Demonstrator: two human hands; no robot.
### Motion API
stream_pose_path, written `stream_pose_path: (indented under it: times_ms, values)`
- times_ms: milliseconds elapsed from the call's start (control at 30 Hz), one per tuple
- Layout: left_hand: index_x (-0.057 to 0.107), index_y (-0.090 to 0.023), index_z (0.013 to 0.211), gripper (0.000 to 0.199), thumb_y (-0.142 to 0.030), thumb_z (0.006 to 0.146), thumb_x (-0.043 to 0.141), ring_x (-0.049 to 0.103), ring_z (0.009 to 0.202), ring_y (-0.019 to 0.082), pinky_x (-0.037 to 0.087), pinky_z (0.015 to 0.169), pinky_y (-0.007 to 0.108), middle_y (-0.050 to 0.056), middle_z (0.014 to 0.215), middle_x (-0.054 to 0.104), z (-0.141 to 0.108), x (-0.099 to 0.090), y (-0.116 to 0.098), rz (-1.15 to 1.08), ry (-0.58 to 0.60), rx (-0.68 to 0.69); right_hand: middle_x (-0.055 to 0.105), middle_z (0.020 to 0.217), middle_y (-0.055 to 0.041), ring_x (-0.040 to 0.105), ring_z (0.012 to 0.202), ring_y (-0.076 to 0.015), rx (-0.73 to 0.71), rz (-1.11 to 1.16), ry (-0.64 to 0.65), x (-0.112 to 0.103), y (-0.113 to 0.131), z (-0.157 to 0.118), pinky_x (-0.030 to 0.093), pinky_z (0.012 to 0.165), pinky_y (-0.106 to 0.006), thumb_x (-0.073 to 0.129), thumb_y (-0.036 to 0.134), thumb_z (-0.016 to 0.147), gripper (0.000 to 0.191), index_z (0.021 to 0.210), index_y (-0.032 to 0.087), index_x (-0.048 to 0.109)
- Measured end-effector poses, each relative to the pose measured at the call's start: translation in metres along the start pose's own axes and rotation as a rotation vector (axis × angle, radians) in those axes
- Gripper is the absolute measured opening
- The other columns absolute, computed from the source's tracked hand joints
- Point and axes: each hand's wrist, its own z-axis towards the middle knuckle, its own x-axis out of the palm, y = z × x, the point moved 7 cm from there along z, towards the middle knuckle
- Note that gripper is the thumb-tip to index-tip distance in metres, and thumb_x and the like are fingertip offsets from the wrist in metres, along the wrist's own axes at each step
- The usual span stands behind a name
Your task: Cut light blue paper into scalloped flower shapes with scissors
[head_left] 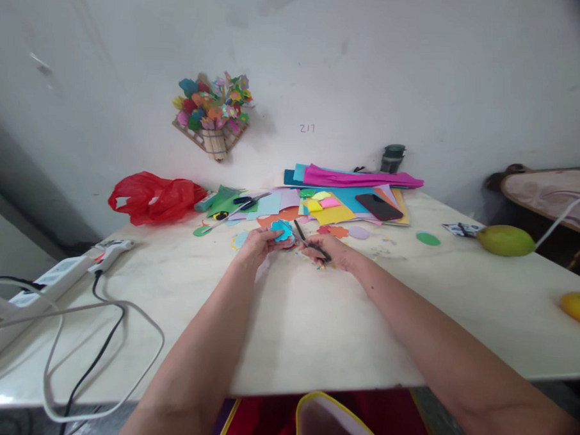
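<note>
My left hand [260,244] pinches a blue paper cutout [282,229] with a scalloped, flower-like edge. In my right hand [333,250] is a pair of dark-handled scissors [299,231], its blades pointing up and left beside the blue paper. The blades look spread apart. Around the hands lie cut paper shapes: an orange scalloped piece [338,232], a lilac oval [359,233] and a pale blue piece [239,240] by my left hand. Small paper scraps sit under my right hand.
Behind are coloured paper sheets [338,215], a phone [379,207] and a second pair of scissors [245,203]. A red plastic bag [156,199] stands left, above a power strip [59,278] with loose cables. A green mango [505,241] lies at right.
</note>
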Motion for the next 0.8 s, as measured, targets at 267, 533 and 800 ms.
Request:
stream_pose_path:
  times_ms: [267, 533, 800]
  values:
    - [0.065, -0.01, 0.078, 0.013, -0.011, 0.066, 0.068, 0.069, 0.066, 0.019, 0.057, 0.061, 0.025, 0.007, 0.07, 0.07, -0.003, 0.004, -0.003, -0.073, -0.126, 0.033, 0.047, 0.043, 0.0061, 0.041, 0.037, -0.0061, -0.037, 0.004, -0.017, 0.002, 0.006, -0.003, 0.031, 0.035, -0.018, 0.073, 0.033, 0.065, 0.027, 0.07, 0.014, 0.054]
    - [0.064, -0.011, 0.075, 0.008, -0.01, 0.068, 0.065, 0.065, 0.056, 0.013, 0.055, 0.058, 0.022, 0.005, 0.067, 0.069, -0.003, 0.009, 0.007, -0.14, -0.195, 0.031, 0.051, 0.05, 0.0048, 0.043, 0.037, -0.0055, -0.039, -0.012, -0.007, -0.005, -0.007, 0.003, 0.022, 0.033, -0.017, 0.069, 0.04, 0.071, 0.029, 0.074, 0.016, 0.053]
    - [0.062, -0.012, 0.075, 0.009, -0.006, 0.069, 0.062, 0.062, 0.055, 0.013, 0.054, 0.056, 0.024, 0.003, 0.064, 0.066, -0.006, 0.015, 0.01, -0.215, -0.232, -0.015, 0.051, 0.049, 0.0046, 0.042, 0.037, -0.0055, -0.031, 0.01, -0.016, -0.003, -0.003, 0.001, 0.024, 0.033, -0.016, 0.068, 0.039, 0.072, 0.026, 0.074, 0.016, 0.054]
